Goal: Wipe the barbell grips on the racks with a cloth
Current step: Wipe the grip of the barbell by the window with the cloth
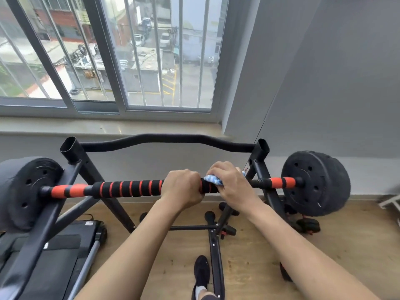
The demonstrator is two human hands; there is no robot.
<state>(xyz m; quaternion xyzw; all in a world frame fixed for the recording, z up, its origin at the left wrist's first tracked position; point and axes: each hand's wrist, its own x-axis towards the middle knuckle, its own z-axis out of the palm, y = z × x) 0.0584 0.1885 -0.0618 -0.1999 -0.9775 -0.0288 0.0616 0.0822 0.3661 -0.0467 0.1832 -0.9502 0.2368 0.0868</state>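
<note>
Nothing here can be read outright. The right rack post (255, 167) carries a pale sticker (246, 169) with a red-and-black mark, partly hidden and too small to make out. The treadmill (65, 245) has a small white label (88, 223) near its far end and another (45, 246) by its side rail, both with print too fine to read. The left plate (26, 187) shows faint raised marks on its face, all blurred. Through the window (108, 61), yellow lines (171, 83) are painted on the road below.
</note>
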